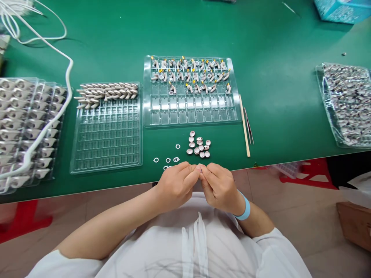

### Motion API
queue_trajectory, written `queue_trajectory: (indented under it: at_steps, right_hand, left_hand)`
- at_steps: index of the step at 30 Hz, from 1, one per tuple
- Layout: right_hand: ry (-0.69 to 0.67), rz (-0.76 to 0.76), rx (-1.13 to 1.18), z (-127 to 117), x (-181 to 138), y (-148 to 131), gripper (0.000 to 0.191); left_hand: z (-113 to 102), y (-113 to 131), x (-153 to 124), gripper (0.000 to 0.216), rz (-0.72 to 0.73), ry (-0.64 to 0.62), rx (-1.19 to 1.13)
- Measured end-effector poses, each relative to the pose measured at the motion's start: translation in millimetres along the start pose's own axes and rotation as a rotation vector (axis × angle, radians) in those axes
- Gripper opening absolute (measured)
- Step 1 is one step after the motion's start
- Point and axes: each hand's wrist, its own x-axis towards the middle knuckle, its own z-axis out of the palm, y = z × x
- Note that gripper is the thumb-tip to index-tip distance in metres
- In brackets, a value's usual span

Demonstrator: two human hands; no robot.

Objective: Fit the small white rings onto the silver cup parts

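Fingertips of my left hand (177, 185) and my right hand (220, 187) meet at the table's front edge. Both are closed in a pinch around a small dark-edged piece, mostly hidden by the fingers. Just beyond them lies a loose group of small round metal caps (201, 148). White ring washers (168, 160) are scattered in front of my left hand, one partly covered by it. Farther back, a clear compartment tray (176, 103) holds rows of small curved metal parts with yellow tabs (193, 75); its front rows are bare.
A wooden stick (244, 127) and tweezers (248, 125) lie right of the tray. To the left are a part-filled tray (107, 135), stacked trays of metal parts (37, 112) and a white cable (68, 81). A bagged tray (348, 104) and blue bin (342, 11) stand right.
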Motion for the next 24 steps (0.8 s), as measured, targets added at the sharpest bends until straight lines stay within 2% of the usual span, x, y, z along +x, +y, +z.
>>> queue_trajectory:
  at_steps: [19,24]
  right_hand:
    - [-0.075,-0.017,-0.062,9.3,-2.9,6.9,0.024]
    - [-0.108,0.004,0.006,5.1,-6.3,7.0,0.027]
  left_hand:
    - [7.0,-7.3,-14.0,0.029,-0.079,-0.047,-0.039]
    - [4.0,-6.9,-17.0,0.026,-0.125,0.013,-0.17]
